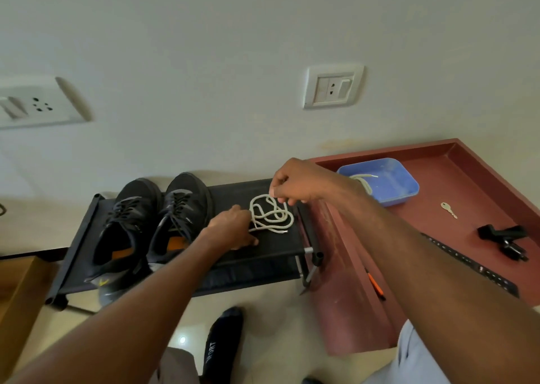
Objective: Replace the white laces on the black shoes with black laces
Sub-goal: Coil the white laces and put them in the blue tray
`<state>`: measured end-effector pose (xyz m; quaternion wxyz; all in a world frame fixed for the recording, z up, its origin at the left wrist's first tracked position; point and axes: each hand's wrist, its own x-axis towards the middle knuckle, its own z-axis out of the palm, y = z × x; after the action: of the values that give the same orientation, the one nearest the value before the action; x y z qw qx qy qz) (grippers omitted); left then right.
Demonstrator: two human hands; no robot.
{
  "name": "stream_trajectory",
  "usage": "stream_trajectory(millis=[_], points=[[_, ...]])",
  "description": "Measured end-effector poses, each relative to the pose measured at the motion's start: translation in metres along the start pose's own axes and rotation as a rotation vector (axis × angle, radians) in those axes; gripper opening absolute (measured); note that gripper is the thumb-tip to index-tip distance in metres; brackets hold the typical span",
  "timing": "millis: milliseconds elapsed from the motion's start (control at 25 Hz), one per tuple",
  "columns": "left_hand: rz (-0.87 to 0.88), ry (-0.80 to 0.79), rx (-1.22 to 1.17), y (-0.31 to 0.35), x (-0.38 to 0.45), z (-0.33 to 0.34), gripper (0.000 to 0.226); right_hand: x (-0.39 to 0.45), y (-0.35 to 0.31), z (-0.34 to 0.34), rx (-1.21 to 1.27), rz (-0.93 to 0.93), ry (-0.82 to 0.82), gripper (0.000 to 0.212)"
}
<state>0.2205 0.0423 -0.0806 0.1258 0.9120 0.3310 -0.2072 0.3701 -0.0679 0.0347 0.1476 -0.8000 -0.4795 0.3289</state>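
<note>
Two black shoes stand side by side on a low black shoe rack, both laced with black laces. To their right on the rack lies a looped white lace. My right hand pinches the top of that lace from above. My left hand rests on the rack at the lace's left edge, its fingers touching the lace's near end. A second white lace lies in a blue tray.
A dark red table stands to the right, holding the blue tray, a key, a black clip-like object and a black strip. Wall sockets are behind. My socked foot is on the floor below the rack.
</note>
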Motion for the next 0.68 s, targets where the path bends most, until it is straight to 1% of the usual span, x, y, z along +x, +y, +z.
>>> stream_trajectory(millis=[80, 160, 200, 280, 320, 400, 440, 520, 600, 680], points=[[0.044, 0.059, 0.002, -0.001, 0.001, 0.006, 0.042, 0.0, -0.003, 0.003, 0.026, -0.004, 0.031, 0.014], [0.091, 0.077, -0.004, -0.001, 0.001, 0.005, 0.027, -0.003, -0.006, 0.005, 0.058, -0.016, 0.117, 0.014], [0.111, 0.078, -0.051, 0.0, -0.001, 0.001, 0.021, -0.007, -0.007, 0.005, 0.062, -0.026, 0.178, 0.017], [0.142, 0.107, -0.284, 0.002, -0.011, -0.016, 0.018, -0.014, -0.008, 0.005, 0.034, -0.048, 0.271, 0.028], [0.152, 0.159, -0.436, 0.003, -0.018, -0.026, 0.018, -0.019, -0.008, 0.006, 0.022, -0.058, 0.284, 0.034], [0.163, 0.327, -0.711, 0.006, -0.044, -0.05, 0.017, -0.026, -0.01, 0.01, 0.012, -0.062, 0.26, 0.042], [0.16, 0.402, -0.84, 0.006, -0.057, -0.058, 0.017, -0.028, -0.014, 0.012, 0.025, -0.074, 0.237, 0.041], [0.169, 0.482, -1.087, 0.002, -0.074, -0.066, 0.018, -0.024, -0.026, 0.011, 0.126, -0.1, 0.2, 0.029], [0.19, 0.483, -1.291, 0.0, -0.079, -0.065, 0.021, -0.016, -0.036, 0.008, 0.226, -0.105, 0.204, 0.018], [0.184, 0.446, -1.418, -0.001, -0.076, -0.069, 0.026, -0.01, -0.039, 0.005, 0.27, -0.103, 0.238, 0.013]])
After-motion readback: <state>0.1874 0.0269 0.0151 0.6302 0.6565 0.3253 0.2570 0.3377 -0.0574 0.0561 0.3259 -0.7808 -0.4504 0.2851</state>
